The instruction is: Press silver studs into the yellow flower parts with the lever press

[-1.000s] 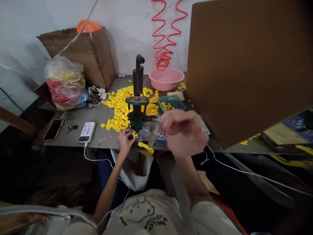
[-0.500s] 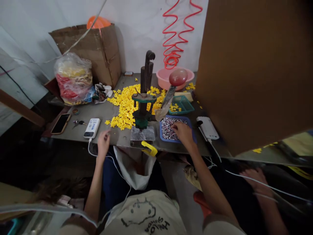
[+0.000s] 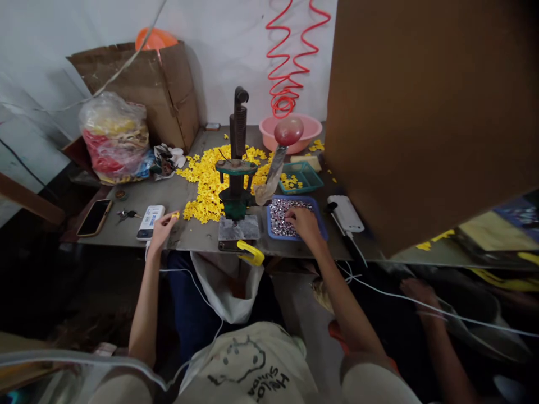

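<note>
My left hand (image 3: 163, 227) is closed in a pinch on a small yellow plastic piece (image 3: 176, 215), just beside the white power bank (image 3: 150, 220). My right hand (image 3: 304, 221) reaches into a blue tray (image 3: 322, 225) full of small shiny metallic bits (image 3: 280, 216). Its fingers are drawn together at the bits; whatever is between them is too small to make out. Between my hands stands a green hand press (image 3: 234, 196) with a ball-ended lever (image 3: 288, 132) and a flat base plate (image 3: 238, 228). Behind the press spreads a heap of yellow plastic pieces (image 3: 206, 182).
A green basket (image 3: 314, 178) and a pink basin (image 3: 311, 126) stand behind the tray. A large cardboard panel (image 3: 421, 112) blocks the right side. A white device (image 3: 347, 213), phone (image 3: 95, 217) and keys (image 3: 128, 214) lie around. Another person's hand (image 3: 421, 293) shows at right.
My left hand has moved a little left and up against the power bank, and a yellow piece now shows in its fingertips. My right hand stays in the tray. The whole view has shifted slightly.
</note>
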Motion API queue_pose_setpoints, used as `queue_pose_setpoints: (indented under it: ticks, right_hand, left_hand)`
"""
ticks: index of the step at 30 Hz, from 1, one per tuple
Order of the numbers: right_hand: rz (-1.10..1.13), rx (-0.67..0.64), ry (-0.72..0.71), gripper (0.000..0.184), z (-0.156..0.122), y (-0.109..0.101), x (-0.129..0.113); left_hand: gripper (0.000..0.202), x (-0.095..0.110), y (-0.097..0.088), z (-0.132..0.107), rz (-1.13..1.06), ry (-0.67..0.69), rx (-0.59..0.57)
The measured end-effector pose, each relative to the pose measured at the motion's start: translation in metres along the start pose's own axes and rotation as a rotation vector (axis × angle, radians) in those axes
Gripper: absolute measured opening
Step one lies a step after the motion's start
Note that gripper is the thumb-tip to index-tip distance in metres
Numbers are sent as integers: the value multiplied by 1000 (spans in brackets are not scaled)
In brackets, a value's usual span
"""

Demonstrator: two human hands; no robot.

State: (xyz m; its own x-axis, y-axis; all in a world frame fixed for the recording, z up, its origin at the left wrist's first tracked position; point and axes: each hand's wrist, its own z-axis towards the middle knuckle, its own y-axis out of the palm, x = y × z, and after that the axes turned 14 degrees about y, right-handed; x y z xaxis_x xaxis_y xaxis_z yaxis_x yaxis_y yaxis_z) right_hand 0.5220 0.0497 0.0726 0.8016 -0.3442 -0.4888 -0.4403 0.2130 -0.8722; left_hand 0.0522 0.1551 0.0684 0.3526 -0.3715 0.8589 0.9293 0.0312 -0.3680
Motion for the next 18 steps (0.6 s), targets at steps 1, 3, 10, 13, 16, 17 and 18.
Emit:
queue_pose_setpoints:
  ticks: [1, 3, 10, 13, 16, 17, 18]
  right_hand:
    - [16, -3, 5, 6, 1, -1, 0]
    - [39, 4, 19, 7, 3, -4, 2]
    - [337, 130, 6, 7, -9, -16, -3]
    - [684, -70, -56, 16, -33, -13, -29]
    - [844, -248, -122, 20, -62, -3, -63]
    - [862, -282, -134, 20, -71, 2, -74]
    - [876, -292, -148, 20, -78, 6, -83]
  left_hand:
    - [61, 7, 6, -13, -81, -12, 12]
    - [59, 24, 23, -38, -254, -58, -22]
    - [49, 78, 111, -87, -645, -120, -276]
    - [49, 91, 138, -88, -677, -92, -305]
    - [50, 101, 152, -87, -636, -31, -292]
    - [49, 104, 155, -87, -591, 1, -272]
    - [46, 106, 157, -87, -542, 34, -246]
